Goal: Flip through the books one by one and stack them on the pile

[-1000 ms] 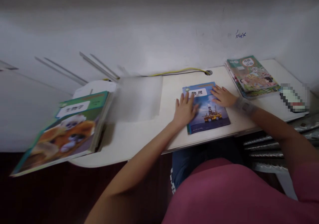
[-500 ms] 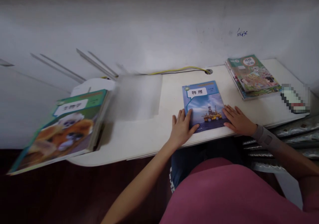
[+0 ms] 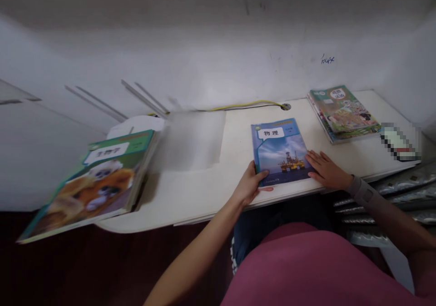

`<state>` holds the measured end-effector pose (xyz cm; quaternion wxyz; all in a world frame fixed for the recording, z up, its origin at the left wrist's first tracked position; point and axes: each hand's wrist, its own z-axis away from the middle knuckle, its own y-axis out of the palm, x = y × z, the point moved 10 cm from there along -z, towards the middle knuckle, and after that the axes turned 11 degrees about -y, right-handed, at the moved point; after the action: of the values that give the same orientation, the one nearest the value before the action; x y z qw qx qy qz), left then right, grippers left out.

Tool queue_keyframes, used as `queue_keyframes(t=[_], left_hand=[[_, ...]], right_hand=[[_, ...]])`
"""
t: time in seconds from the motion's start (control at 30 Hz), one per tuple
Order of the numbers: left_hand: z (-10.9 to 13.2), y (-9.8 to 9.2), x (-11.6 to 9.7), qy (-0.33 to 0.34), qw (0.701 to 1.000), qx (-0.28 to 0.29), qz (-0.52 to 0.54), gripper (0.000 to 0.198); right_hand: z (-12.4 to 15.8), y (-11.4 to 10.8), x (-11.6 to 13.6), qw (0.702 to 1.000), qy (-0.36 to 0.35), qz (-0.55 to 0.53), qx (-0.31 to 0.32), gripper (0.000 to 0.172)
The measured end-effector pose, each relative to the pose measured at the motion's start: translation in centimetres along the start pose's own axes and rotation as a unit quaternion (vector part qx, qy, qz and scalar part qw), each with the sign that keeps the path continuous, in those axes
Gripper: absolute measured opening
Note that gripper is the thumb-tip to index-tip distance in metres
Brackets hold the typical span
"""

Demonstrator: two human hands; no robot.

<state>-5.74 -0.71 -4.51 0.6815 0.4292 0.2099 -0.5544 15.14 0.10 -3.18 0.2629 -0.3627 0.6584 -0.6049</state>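
A blue physics textbook (image 3: pixel 279 154) with an oil rig on its cover lies in front of me near the desk's front edge. My left hand (image 3: pixel 252 183) grips its lower left corner, thumb on the cover and the other fingers partly hidden under the book. At the book's right edge rests my right hand (image 3: pixel 325 167), its fingers stretched out flat and touching the side of the cover.
A stack of books topped by a green biology textbook (image 3: pixel 98 174) overhangs the white desk (image 3: pixel 197 188) on the left. More books (image 3: pixel 344 113) and a blurred-out phone-like object (image 3: pixel 398 142) lie at right. A yellow cable (image 3: pixel 245 105) runs along the wall.
My left hand has gone from lying spread on the book's left edge to gripping its lower left corner. The right hand stays at the right edge. The view has shifted slightly.
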Motion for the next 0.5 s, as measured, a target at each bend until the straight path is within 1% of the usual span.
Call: queue_keyframes(t=[0.07, 0.13, 0.17, 0.2, 0.23, 0.27, 0.3, 0.33, 0.37, 0.43, 0.47, 0.5], left_hand=[[0.3, -0.1, -0.2, 0.023, 1.0, -0.007, 0.018, 0.051], [0.7, 0.1, -0.3, 0.036, 0.998, 0.002, 0.042, 0.053], [0.9, 0.3, -0.3, 0.037, 0.998, 0.007, 0.053, 0.054], [1.0, 0.4, -0.2, 0.034, 0.997, 0.009, 0.062, 0.053], [1.1, 0.7, -0.2, 0.031, 0.997, 0.011, 0.069, 0.052], [1.2, 1.1, -0.2, 0.029, 0.997, 0.013, 0.075, 0.052], [1.1, 1.6, -0.3, 0.029, 0.996, 0.017, 0.077, 0.051], [1.0, 2.3, -0.5, 0.031, 0.996, 0.023, 0.077, 0.051], [0.7, 3.2, -0.8, 0.036, 0.996, 0.03, 0.074, 0.052], [-0.3, 5.3, -1.5, 0.049, 0.996, 0.044, 0.063, 0.051], [-1.0, 6.4, -1.8, 0.056, 0.996, 0.052, 0.055, 0.051], [-1.8, 7.7, -2.2, 0.062, 0.995, 0.061, 0.047, 0.051]], right_hand=[[0.1, -0.3, -0.1, 0.999, 0.017, -0.03, -0.014, 0.059], [0.6, -1.0, -0.3, 0.993, 0.051, -0.088, -0.055, 0.06], [0.9, -1.4, -0.4, 0.984, 0.076, -0.133, -0.088, 0.059], [1.4, -1.7, -0.7, 0.968, 0.108, -0.187, -0.128, 0.058], [2.1, -2.0, -1.0, 0.942, 0.144, -0.247, -0.176, 0.056], [2.8, -2.1, -1.4, 0.904, 0.184, -0.311, -0.23, 0.055], [3.7, -2.1, -1.9, 0.853, 0.225, -0.372, -0.289, 0.054], [4.6, -1.8, -2.4, 0.79, 0.263, -0.429, -0.35, 0.053], [5.5, -1.3, -2.9, 0.72, 0.293, -0.479, -0.408, 0.052], [6.8, -0.2, -4.1, 0.582, 0.323, -0.551, -0.504, 0.042], [7.3, 0.3, -4.9, 0.526, 0.328, -0.571, -0.539, 0.034], [7.8, 0.5, -5.8, 0.485, 0.327, -0.581, -0.566, 0.028]])
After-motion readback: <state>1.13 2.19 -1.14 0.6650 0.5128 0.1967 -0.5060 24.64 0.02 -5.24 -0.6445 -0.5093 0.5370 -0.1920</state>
